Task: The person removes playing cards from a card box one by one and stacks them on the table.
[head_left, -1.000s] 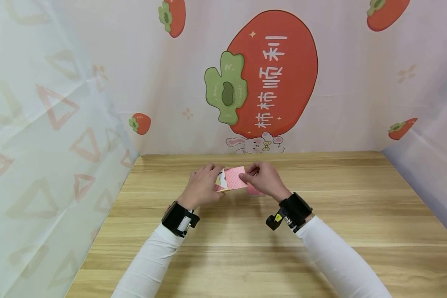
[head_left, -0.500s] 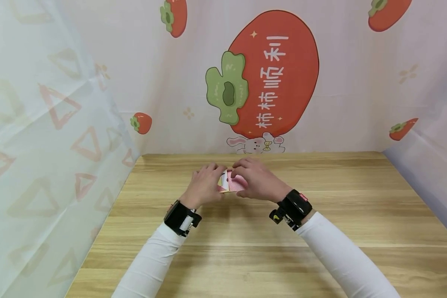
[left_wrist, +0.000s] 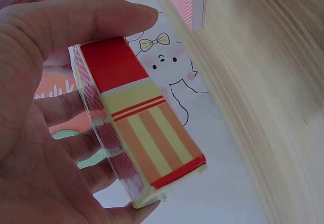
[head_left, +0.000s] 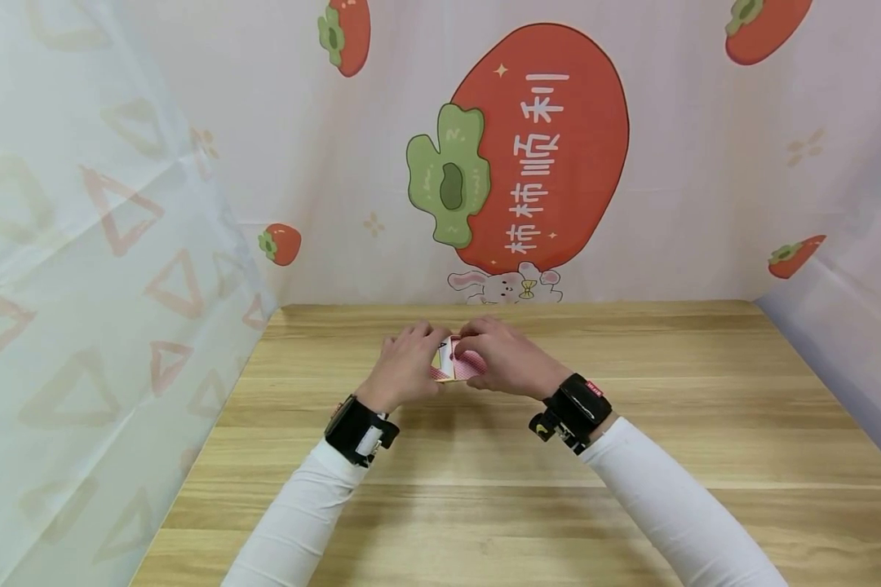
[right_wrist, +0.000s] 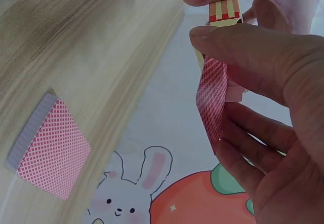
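My left hand (head_left: 405,367) grips a playing card box (left_wrist: 147,122) by its edges, thumb on the striped red, yellow and orange side and fingers on the opposite side. Opposite it, my right hand (head_left: 512,359) holds a red-patterned playing card (right_wrist: 212,95) at the box's right end, thumb on one edge and fingers on the other. The card looks bent in the right wrist view. Whether it is one card or several I cannot tell. A stack of red-backed cards (right_wrist: 55,148) lies on the table near the right hand; the right hand hides it in the head view.
The wooden table (head_left: 455,505) stretches out in front and to both sides. A cloth (head_left: 338,163) printed with persimmons and a rabbit hangs behind its far edge, and another patterned cloth (head_left: 103,326) hangs at the left. Both wrists wear black straps.
The right hand has shifted left and changed from pinching the card's right end to holding it across its edges, close to the box. The left hand keeps its grip.
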Demonstrator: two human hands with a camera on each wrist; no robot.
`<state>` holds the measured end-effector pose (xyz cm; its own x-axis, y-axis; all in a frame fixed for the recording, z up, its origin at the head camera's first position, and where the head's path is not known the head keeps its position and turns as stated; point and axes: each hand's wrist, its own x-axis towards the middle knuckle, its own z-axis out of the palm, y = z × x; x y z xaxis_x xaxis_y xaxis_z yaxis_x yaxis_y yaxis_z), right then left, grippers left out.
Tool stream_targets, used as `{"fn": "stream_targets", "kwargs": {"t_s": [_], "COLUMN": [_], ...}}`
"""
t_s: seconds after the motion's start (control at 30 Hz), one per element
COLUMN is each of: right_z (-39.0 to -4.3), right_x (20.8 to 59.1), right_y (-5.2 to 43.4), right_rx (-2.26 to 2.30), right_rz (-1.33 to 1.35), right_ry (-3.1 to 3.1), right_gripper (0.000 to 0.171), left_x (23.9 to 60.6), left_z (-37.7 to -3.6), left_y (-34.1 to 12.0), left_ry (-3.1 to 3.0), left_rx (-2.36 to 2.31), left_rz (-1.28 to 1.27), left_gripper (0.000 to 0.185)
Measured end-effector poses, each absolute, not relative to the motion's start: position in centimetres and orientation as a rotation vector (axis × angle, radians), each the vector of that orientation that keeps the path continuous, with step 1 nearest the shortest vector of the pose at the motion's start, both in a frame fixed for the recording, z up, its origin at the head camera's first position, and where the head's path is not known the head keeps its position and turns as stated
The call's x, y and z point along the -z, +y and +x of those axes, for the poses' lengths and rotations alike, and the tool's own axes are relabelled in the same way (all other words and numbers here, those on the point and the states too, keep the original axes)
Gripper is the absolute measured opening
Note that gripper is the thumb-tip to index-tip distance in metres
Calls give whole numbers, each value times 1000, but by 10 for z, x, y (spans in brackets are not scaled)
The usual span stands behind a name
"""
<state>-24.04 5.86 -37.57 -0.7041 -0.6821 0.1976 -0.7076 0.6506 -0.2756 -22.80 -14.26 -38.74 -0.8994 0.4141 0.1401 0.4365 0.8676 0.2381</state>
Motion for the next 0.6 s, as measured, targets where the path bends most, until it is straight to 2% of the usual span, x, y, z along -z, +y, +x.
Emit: {"fn": "stream_targets", "kwargs": {"t_s": [0.6], "right_z": [-239], "right_x": [373], "right_y": [83], "right_rx": [-511], "right_rz": [1195], "right_ry": [-2790], "right_gripper": [34], "left_x": [388], "left_z": [-228], "left_y": [-149], "left_ry": [-2968], "left_rx": [452], "left_rz": [-629], "left_gripper": [76]}}
